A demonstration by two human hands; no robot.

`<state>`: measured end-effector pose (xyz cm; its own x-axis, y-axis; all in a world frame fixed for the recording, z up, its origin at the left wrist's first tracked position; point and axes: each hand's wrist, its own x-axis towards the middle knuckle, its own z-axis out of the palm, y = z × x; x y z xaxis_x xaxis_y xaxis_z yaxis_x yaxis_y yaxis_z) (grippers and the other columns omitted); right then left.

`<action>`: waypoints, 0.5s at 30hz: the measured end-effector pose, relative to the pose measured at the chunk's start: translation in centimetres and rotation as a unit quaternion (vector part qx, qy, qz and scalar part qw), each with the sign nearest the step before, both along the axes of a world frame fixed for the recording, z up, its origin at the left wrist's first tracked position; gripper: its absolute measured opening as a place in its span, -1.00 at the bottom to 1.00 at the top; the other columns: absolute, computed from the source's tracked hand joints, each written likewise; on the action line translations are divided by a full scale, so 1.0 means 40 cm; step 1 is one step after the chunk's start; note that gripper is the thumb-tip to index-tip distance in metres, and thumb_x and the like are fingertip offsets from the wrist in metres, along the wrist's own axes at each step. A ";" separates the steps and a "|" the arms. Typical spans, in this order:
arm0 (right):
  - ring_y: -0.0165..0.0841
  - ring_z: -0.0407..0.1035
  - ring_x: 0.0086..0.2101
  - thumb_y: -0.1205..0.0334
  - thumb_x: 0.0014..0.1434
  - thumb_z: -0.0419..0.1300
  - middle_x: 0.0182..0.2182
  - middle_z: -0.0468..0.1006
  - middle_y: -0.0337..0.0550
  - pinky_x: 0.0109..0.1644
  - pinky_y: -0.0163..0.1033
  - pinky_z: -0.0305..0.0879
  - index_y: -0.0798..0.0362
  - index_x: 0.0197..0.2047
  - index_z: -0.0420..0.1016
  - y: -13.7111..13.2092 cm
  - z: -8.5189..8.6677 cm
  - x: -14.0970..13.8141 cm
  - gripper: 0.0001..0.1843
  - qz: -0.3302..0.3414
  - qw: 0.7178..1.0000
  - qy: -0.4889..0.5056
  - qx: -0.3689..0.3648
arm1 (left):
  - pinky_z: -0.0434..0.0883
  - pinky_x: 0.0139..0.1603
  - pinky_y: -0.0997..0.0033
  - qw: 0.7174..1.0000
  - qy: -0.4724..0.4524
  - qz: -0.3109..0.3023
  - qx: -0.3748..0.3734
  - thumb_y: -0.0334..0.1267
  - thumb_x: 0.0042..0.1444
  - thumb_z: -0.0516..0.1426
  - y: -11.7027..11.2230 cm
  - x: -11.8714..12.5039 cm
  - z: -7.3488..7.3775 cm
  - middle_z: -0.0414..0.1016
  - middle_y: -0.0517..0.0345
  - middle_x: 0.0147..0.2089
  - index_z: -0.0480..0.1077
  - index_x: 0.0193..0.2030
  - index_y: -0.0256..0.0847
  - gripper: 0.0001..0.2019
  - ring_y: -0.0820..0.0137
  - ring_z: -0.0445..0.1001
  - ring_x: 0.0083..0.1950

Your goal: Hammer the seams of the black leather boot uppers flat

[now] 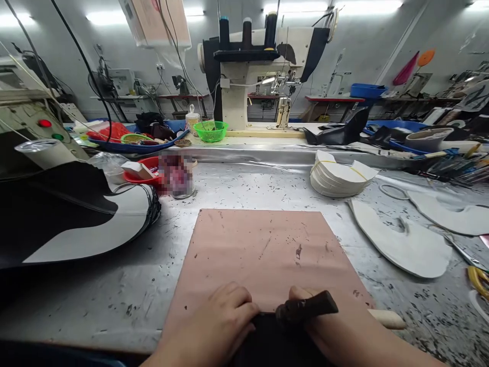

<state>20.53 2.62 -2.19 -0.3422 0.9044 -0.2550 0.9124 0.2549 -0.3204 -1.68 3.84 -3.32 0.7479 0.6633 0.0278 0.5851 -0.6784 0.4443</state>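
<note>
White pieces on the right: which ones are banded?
The tall stack farthest back: yellow bands cross it. None show on the flat white piece in front or the far-right one.

And the black piece (pixel 280 344) runs clean off the bottom edge! The right hand (pixel 324 329) and wrist hide the hammer's (pixel 324 303) middle; the container (pixel 183 192) dissolves into blocky blur, and yellow-handled scissors (pixel 477 279) get clipped at right.

Loc.: sewing wkshop, per my remote head-cam view. Evid.: indust. sewing mach. (pixel 235 104) w/ thread spools (pixel 271 31) beyond tabletop's (pixel 244 186) far edge; cut-pc stack (pixel 99 244) toward L edge; white cut pcs (pixel 336 178) toward far R corner; hammer (pixel 311 306) nr near edge; more machs (pixel 336 81) on red-topped benches (pixel 335 99) behind; fluor. tubes (pixel 369 7) o/head.
</note>
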 end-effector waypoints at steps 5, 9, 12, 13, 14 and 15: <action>-0.37 0.31 -0.52 0.48 0.06 -0.03 -0.49 0.48 -0.23 -0.50 -0.28 -0.08 0.02 -0.33 0.36 0.016 0.038 -0.004 -0.78 0.051 0.998 -0.022 -0.025 | 0.37 -0.29 0.48 0.998 -0.045 -0.016 -0.031 -0.58 0.09 0.01 0.020 -0.003 -0.015 0.39 0.16 -0.30 0.42 -0.26 -0.17 -0.74 0.42 0.38 -0.27; -0.38 0.31 -0.50 0.48 0.08 0.00 -0.45 0.51 -0.21 -0.48 -0.30 -0.07 0.03 -0.32 0.36 0.031 0.068 -0.038 -0.80 0.055 0.996 -0.039 -0.050 | 0.37 -0.22 0.39 1.000 -0.023 -0.011 -0.012 -0.50 0.09 0.09 0.035 -0.017 -0.026 0.39 0.12 -0.21 0.41 -0.19 -0.15 -0.79 0.35 0.40 -0.22; -0.36 0.32 -0.48 0.50 0.07 0.02 -0.42 0.53 -0.18 -0.48 -0.28 -0.09 0.04 -0.31 0.37 0.033 0.073 -0.057 -0.79 0.051 0.995 -0.064 -0.063 | 0.35 -0.17 0.34 0.999 -0.044 0.006 -0.012 -0.49 0.10 0.10 0.045 -0.039 -0.033 0.41 0.14 -0.19 0.40 -0.18 -0.13 -0.79 0.33 0.38 -0.17; -0.36 0.31 -0.48 0.49 0.07 0.02 -0.42 0.53 -0.18 -0.48 -0.28 -0.10 0.03 -0.32 0.37 0.032 0.074 -0.059 -0.80 0.045 0.995 -0.065 -0.061 | 0.34 -0.19 0.36 0.998 -0.064 -0.004 -0.015 -0.50 0.13 0.06 0.046 -0.044 -0.038 0.42 0.17 -0.23 0.40 -0.21 -0.13 -0.80 0.35 0.37 -0.19; -0.36 0.30 -0.49 0.48 0.07 0.03 -0.44 0.52 -0.20 -0.49 -0.28 -0.12 0.03 -0.34 0.36 0.032 0.074 -0.060 -0.82 0.038 0.995 -0.064 -0.059 | 0.33 -0.22 0.39 0.996 -0.086 -0.017 -0.012 -0.52 0.15 0.02 0.047 -0.048 -0.043 0.42 0.18 -0.28 0.39 -0.24 -0.15 -0.79 0.38 0.36 -0.23; -0.37 0.28 -0.51 0.47 0.07 0.04 -0.46 0.50 -0.21 -0.49 -0.27 -0.13 0.03 -0.36 0.35 0.032 0.074 -0.060 -0.84 0.031 0.996 -0.065 -0.059 | 0.32 -0.27 0.42 0.994 -0.105 -0.028 0.003 -0.52 0.17 -0.02 0.046 -0.051 -0.049 0.41 0.19 -0.32 0.38 -0.26 -0.17 -0.78 0.39 0.35 -0.26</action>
